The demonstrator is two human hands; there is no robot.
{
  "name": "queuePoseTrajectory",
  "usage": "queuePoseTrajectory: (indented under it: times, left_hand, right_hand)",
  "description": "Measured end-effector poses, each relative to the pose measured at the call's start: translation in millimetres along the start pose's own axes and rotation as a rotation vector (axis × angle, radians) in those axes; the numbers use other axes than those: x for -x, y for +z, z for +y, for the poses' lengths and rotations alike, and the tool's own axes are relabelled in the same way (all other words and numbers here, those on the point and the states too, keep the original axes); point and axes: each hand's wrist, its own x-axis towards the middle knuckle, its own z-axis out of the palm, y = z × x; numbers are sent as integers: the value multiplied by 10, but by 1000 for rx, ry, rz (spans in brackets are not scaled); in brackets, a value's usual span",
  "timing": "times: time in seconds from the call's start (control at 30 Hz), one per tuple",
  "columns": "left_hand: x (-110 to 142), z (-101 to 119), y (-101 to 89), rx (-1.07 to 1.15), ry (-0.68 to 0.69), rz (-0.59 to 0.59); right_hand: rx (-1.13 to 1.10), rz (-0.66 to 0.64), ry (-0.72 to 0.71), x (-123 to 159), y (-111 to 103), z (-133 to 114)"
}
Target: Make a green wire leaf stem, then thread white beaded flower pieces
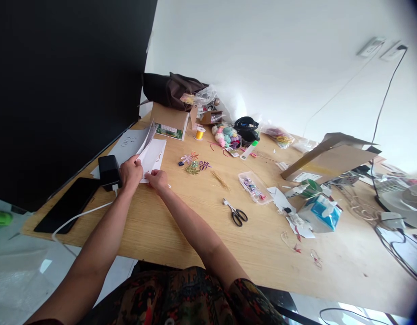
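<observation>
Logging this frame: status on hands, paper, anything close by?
Left hand holding white paper at left side; right hand at its lower edge. Black device, white cable plugged in, close beside left hand.

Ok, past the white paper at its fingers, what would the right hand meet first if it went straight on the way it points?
Past the white paper, the right hand would probably meet the left hand first, though this one view leaves their relative heights unclear.

The rectangular paper sheets (pixel 152 155) are white (one bears dark curved marks), the wooden counter (pixel 181 225) light brown with fine grain, the round thread spool (pixel 199 133) yellow, the metal scissors (pixel 233 210) black-handled.
</observation>
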Motion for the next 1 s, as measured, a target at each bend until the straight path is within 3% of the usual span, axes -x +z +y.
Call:
queuePoseTrajectory:
  times: [0.27,0.4,0.57,0.73,1.0]
  left_hand:
    - [1,0,2,12,1,-1]
    - [2,5,0,11,-12,-11]
    - [8,3,-5,17,0,-5]
    - [9,3,2,18,1,-1]
    - [20,7,-7,11,11,-9]
  right_hand:
    - [341,252,-99,21,12,7]
    - [397,181,-172,2,-57,9]
    - [410,57,-162,-69,-107,31]
    - [295,43,-73,-108,-76,23]
    - [293,107,-68,-54,-23,-23]
